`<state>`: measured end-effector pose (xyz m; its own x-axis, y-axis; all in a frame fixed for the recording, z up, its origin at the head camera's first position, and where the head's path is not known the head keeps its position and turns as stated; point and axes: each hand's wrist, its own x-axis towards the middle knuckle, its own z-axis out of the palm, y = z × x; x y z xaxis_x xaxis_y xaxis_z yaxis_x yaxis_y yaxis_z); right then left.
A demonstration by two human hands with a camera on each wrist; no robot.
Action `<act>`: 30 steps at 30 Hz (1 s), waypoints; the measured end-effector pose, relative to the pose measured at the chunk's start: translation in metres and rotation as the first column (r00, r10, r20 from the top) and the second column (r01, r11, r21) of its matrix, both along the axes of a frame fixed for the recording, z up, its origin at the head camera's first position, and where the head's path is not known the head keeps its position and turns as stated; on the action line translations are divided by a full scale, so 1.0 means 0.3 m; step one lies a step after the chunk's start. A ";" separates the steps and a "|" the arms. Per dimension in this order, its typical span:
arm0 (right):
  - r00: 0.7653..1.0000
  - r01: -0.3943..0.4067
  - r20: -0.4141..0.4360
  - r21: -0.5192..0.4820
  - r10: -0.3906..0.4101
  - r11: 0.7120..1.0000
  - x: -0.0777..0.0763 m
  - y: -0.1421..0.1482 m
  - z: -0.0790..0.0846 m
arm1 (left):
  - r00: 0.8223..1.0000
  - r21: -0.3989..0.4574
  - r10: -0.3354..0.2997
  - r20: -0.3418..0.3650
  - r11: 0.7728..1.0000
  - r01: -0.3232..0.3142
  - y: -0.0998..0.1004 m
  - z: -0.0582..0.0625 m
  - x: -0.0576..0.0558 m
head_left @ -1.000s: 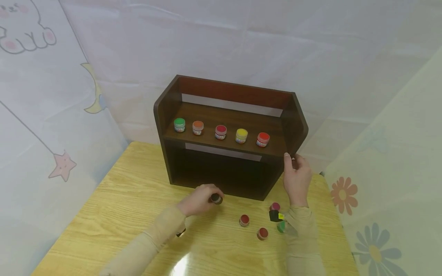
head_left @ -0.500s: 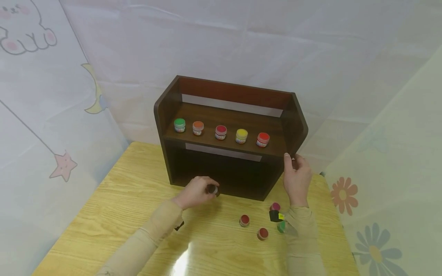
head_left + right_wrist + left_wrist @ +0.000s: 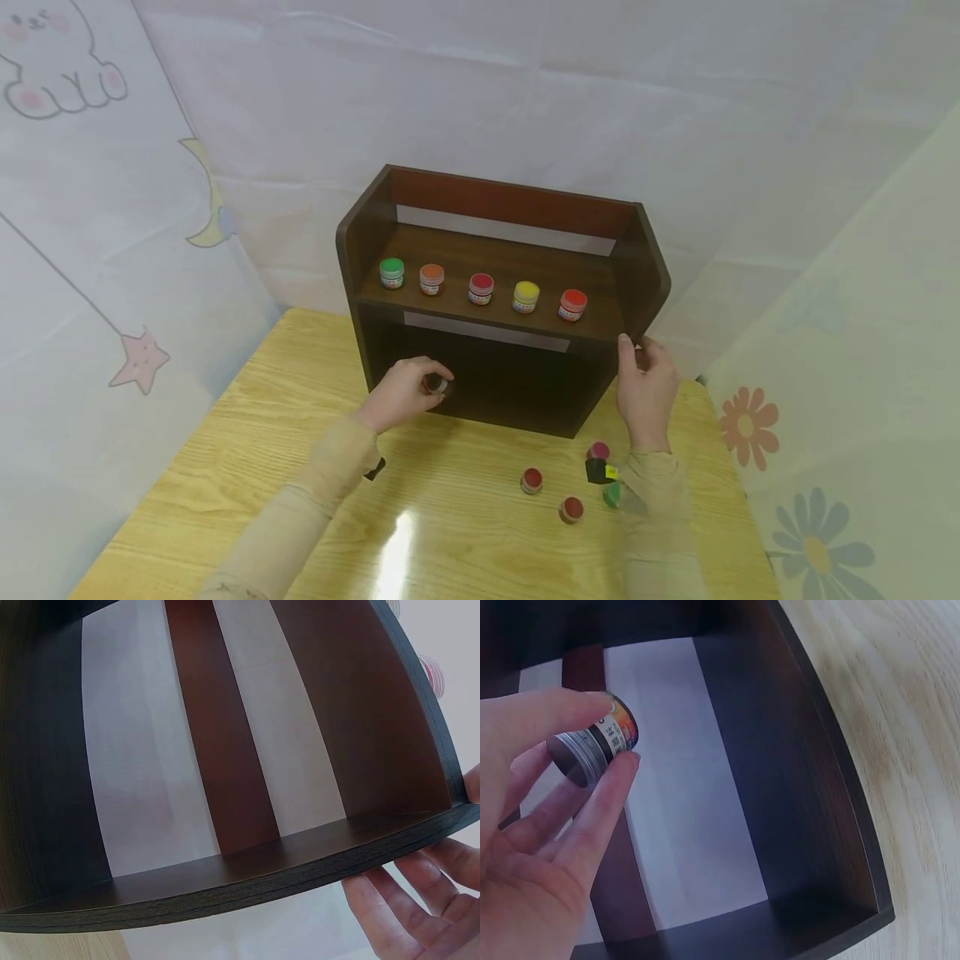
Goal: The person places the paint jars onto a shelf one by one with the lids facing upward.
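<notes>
My left hand (image 3: 397, 395) pinches a small dark paint jar (image 3: 615, 735) between thumb and fingers, in front of the lower opening of a dark brown wooden shelf (image 3: 502, 248). In the left wrist view the jar lies tilted, its clear cap toward the palm and its printed label showing. My right hand (image 3: 647, 390) grips the shelf's right side, thumb at the front corner and fingers along the outer face, as the right wrist view shows. On the upper board stand a green jar (image 3: 392, 273), an orange jar (image 3: 431, 280), a crimson jar (image 3: 481, 289), a yellow jar (image 3: 526, 297) and a red jar (image 3: 572, 305).
More jars stand on the wooden table (image 3: 300, 433) before the shelf: a dark red jar (image 3: 532, 481), another dark red jar (image 3: 572, 510), a magenta jar (image 3: 598, 451) and a green jar (image 3: 612, 495) partly behind the right sleeve. Printed cloth (image 3: 480, 92) hangs around the table.
My left hand has moved left and forward with the dark paint jar, from over the table to the shelf's lower opening. My right hand has stayed on the shelf's side.
</notes>
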<state>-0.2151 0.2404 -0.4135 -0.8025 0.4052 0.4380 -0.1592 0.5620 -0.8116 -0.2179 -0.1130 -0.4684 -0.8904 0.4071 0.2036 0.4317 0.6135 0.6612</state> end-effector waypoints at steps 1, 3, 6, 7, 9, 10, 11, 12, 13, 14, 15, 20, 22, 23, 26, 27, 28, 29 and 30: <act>1.000 -0.001 -0.001 0.001 0.001 1.000 0.000 0.000 0.000 | 1.000 0.000 0.008 0.006 1.000 -0.008 -0.006 0.003 -0.003; 1.000 0.000 -0.002 0.001 0.000 1.000 0.000 0.000 -0.002 | 1.000 -0.004 0.024 0.018 1.000 -0.024 -0.018 0.007 -0.009; 1.000 0.002 0.001 -0.001 -0.002 1.000 0.000 0.000 -0.004 | 0.999 -0.022 0.045 0.017 0.999 -0.045 -0.035 0.009 -0.021; 1.000 0.003 0.003 -0.002 -0.003 1.000 0.000 0.000 -0.005 | 0.999 -0.026 0.051 0.010 0.998 -0.051 -0.041 0.010 -0.026; 1.000 0.006 0.005 -0.002 -0.006 1.000 -0.001 0.000 -0.006 | 0.998 -0.032 0.063 -0.016 0.998 -0.063 -0.053 0.014 -0.039; 1.000 0.007 0.005 -0.002 -0.007 1.000 -0.001 -0.001 -0.006 | 0.997 -0.032 0.070 -0.027 0.997 -0.070 -0.059 0.017 -0.046; 1.000 0.008 0.005 -0.002 -0.008 1.000 -0.001 -0.001 -0.006 | 0.996 -0.033 0.077 -0.037 0.996 -0.078 -0.064 0.020 -0.054; 1.000 0.008 0.004 -0.002 -0.008 1.000 -0.001 -0.001 -0.005 | 0.996 -0.033 0.083 -0.046 0.996 -0.084 -0.069 0.025 -0.061; 1.000 0.008 0.002 -0.002 -0.008 1.000 -0.002 -0.001 -0.005 | 0.995 -0.034 0.088 -0.054 0.995 -0.090 -0.074 0.029 -0.068; 1.000 0.008 0.001 -0.002 -0.008 1.000 -0.002 -0.002 -0.004 | 0.994 -0.036 0.094 -0.056 0.995 -0.096 -0.080 0.033 -0.075; 1.000 0.007 0.001 -0.002 -0.007 1.000 -0.003 -0.002 -0.004 | 0.993 -0.038 0.100 -0.055 0.994 -0.102 -0.084 0.038 -0.082; 1.000 0.006 0.009 -0.002 -0.006 1.000 -0.002 0.000 -0.002 | 0.993 -0.044 0.115 -0.039 0.992 -0.117 -0.102 0.049 -0.113; 1.000 0.007 0.011 0.001 -0.007 1.000 -0.001 -0.001 -0.001 | 0.993 -0.045 0.117 -0.026 0.992 -0.118 -0.107 0.051 -0.123; 1.000 0.007 0.012 0.003 -0.007 1.000 -0.001 -0.001 -0.001 | 0.993 -0.047 0.115 -0.021 0.992 -0.116 -0.108 0.053 -0.126; 1.000 0.005 0.008 0.004 -0.005 1.000 -0.001 -0.001 0.000 | 0.995 -0.057 0.104 -0.013 0.993 -0.104 -0.110 0.054 -0.138; 1.000 0.005 0.006 0.005 -0.005 1.000 0.000 -0.001 0.000 | 0.995 -0.063 0.099 -0.012 0.993 -0.100 -0.111 0.054 -0.143; 1.000 0.006 0.005 0.006 -0.006 1.000 0.000 -0.001 0.000 | 0.995 -0.072 0.096 -0.011 0.993 -0.096 -0.112 0.054 -0.148; 1.000 0.005 0.004 0.006 -0.005 1.000 0.000 -0.001 0.001 | 0.996 -0.082 0.094 -0.010 0.992 -0.094 -0.113 0.053 -0.152; 1.000 0.006 0.002 0.007 -0.006 1.000 0.000 -0.002 0.001 | 0.996 -0.091 0.092 -0.006 0.992 -0.092 -0.114 0.052 -0.157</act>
<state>-0.2151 0.2400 -0.4133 -0.8009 0.4070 0.4391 -0.1542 0.5683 -0.8082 -0.2651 -0.1471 -0.4530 -0.9245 0.3407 0.1712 0.3721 0.7084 0.5997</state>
